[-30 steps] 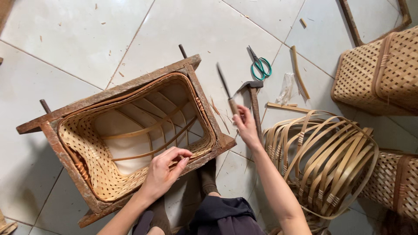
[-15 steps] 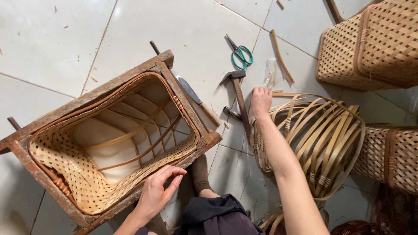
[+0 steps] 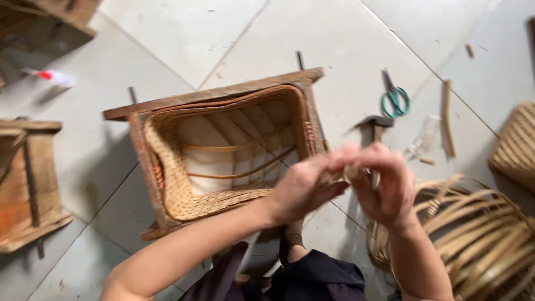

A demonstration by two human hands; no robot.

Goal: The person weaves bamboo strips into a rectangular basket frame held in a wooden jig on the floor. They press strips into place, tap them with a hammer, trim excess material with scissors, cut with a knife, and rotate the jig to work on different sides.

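Observation:
My left hand [image 3: 304,187] and my right hand [image 3: 384,184] meet in the air just right of the wooden frame [image 3: 223,95]. The fingers of both pinch a small pale bamboo strip [image 3: 339,177] between them; motion blur hides its shape. A half-woven basket [image 3: 184,206] sits inside the frame, with bent strips crossing its open middle. Behind my right hand a hammer [image 3: 376,121] lies on the floor tiles.
Green-handled scissors [image 3: 394,99] and a short bamboo stick [image 3: 447,117] lie at the back right. A coil of bamboo strips [image 3: 473,234] sits at the right, with a woven basket [image 3: 515,147] beyond it. Another wooden frame [image 3: 28,178] stands at the left.
My right hand has come back from the hammer and coil. My left hand has lifted off the basket rim. Both now meet in front of me; the view has swung left.

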